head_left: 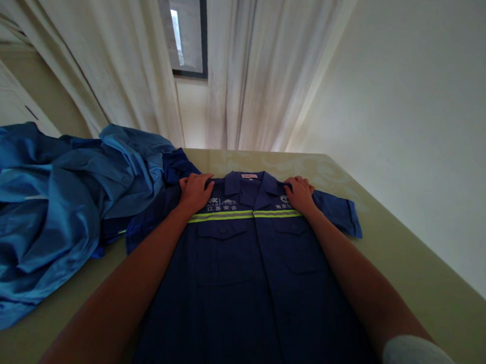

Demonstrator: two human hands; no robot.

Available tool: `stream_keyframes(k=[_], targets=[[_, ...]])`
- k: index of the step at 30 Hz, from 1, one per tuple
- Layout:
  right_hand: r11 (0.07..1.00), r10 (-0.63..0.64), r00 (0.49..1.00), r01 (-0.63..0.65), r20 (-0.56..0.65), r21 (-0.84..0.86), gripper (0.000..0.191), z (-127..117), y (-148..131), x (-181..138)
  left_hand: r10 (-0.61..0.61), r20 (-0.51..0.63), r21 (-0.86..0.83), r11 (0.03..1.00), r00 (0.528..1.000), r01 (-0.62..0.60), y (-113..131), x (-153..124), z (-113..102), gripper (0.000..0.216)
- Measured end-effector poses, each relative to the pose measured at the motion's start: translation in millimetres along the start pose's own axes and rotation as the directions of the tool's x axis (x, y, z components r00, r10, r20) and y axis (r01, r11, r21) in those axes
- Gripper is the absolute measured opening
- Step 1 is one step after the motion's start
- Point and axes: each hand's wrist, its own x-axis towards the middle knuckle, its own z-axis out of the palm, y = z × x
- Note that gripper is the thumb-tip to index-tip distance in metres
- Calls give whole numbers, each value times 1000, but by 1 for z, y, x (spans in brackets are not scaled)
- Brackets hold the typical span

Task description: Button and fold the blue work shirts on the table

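Observation:
A dark blue short-sleeved work shirt (242, 283) with a yellow-green reflective stripe across the chest lies face up on the table, collar away from me. My left hand (195, 191) rests on its left shoulder, fingers curled over the shoulder edge. My right hand (299, 193) presses on the right shoulder near the collar, fingers bent onto the cloth. The right sleeve (338, 213) lies spread out flat; the left sleeve is partly under the heap of clothes.
A heap of lighter blue garments (56, 213) lies at the left of the pale table (405, 270). White curtains (254, 63) and a window (184, 29) stand behind the table. A plain wall runs along the right.

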Motion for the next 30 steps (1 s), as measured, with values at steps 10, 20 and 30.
stream_keyframes(k=[10, 20, 30], targets=[[990, 131, 990, -134, -59, -49, 27, -5, 28, 1, -16, 10, -36, 999, 1000, 16, -1, 2, -2, 29], [999, -35, 999, 35, -6, -18, 39, 2, 33, 4, 12, -14, -60, 998, 1000, -13, 1, 1, -7, 28], [997, -68, 997, 67, -36, -27, 25, -1, 31, 4, -15, -14, -32, 999, 1000, 14, 5, 0, -10, 28]])
